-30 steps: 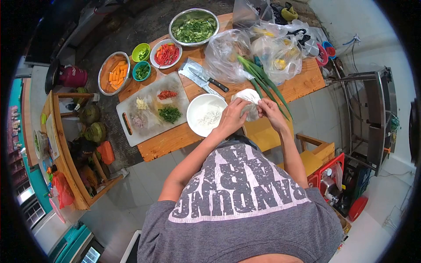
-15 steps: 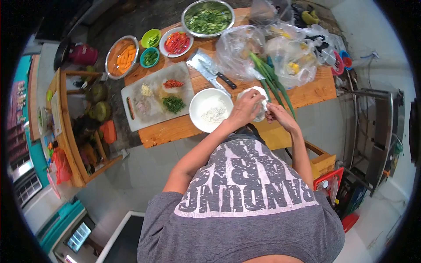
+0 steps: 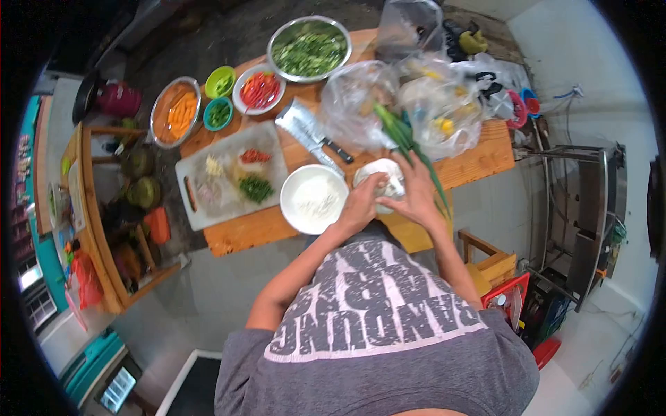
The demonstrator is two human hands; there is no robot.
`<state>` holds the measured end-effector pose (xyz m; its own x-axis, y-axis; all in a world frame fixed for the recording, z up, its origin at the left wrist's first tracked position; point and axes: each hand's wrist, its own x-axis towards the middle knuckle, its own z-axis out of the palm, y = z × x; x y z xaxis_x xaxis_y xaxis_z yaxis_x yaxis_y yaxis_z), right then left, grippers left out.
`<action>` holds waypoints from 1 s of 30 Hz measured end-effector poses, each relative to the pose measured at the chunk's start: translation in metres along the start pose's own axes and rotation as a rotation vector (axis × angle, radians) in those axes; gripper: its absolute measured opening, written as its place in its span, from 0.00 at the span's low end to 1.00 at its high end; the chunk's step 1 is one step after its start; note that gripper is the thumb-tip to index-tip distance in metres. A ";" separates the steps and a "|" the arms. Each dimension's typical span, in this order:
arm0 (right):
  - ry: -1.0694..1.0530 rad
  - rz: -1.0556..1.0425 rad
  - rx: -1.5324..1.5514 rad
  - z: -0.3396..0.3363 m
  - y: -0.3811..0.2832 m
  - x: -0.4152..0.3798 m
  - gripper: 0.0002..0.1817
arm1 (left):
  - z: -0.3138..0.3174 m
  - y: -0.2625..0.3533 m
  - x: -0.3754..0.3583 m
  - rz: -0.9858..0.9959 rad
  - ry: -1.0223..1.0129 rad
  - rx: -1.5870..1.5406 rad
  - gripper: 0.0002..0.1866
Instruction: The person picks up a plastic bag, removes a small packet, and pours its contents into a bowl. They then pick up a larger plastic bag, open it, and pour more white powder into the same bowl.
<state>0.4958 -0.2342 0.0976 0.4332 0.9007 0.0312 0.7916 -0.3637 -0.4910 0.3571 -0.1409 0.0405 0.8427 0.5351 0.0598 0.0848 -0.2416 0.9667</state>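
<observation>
My left hand [image 3: 361, 208] curls its fingers against the near left side of a small white plastic bag [image 3: 381, 166]. What the bag contains is hidden. My right hand [image 3: 420, 194] is open at the bag's right side, its fingers spread and reaching forward. Left of the hands stands a white bowl [image 3: 314, 200] with white powder [image 3: 319, 201] in it. Green onions [image 3: 399, 132] lie just beyond my right hand. A cleaver [image 3: 300, 125] and a black-handled knife [image 3: 326, 142] rest together past the bowl.
A cutting board [image 3: 201, 163] holds small chopped piles. Bowls of carrots [image 3: 182, 116], red peppers [image 3: 261, 90] and chopped greens [image 3: 310, 54] stand along the far side. Clear plastic bags [image 3: 444, 114] crowd the table's [image 3: 485, 156] right part.
My right hand has released its pinch on the bag's edge and spread its fingers beside it. My left hand has slid down from the bag's top to its near side. The view has shifted slightly.
</observation>
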 end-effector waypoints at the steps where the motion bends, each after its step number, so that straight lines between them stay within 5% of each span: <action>1: -0.068 0.028 0.181 0.021 0.013 -0.002 0.45 | 0.001 -0.014 -0.004 0.013 0.040 -0.081 0.27; 2: -0.140 0.052 0.370 0.043 0.025 -0.004 0.45 | -0.005 -0.008 -0.004 -0.013 0.039 -0.066 0.26; 7: -0.044 0.105 0.280 0.051 0.018 -0.002 0.26 | -0.032 0.014 -0.008 -0.109 0.115 0.008 0.21; 17: 0.031 -0.007 0.393 0.022 0.012 -0.016 0.29 | -0.026 0.016 0.012 0.037 -0.027 0.199 0.11; 23: 0.089 0.103 0.658 0.030 0.016 -0.036 0.19 | -0.012 0.012 0.016 -0.157 -0.054 0.038 0.10; 26: 0.217 0.026 0.366 0.022 0.009 -0.023 0.15 | -0.006 -0.002 0.015 -0.308 -0.008 -0.057 0.10; 30: 0.119 0.174 0.655 0.033 0.008 -0.020 0.10 | -0.005 0.003 0.014 -0.337 0.062 -0.118 0.09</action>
<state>0.4792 -0.2476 0.0638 0.6043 0.7965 -0.0185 0.2988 -0.2481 -0.9215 0.3669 -0.1300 0.0455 0.7436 0.6178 -0.2557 0.2874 0.0499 0.9565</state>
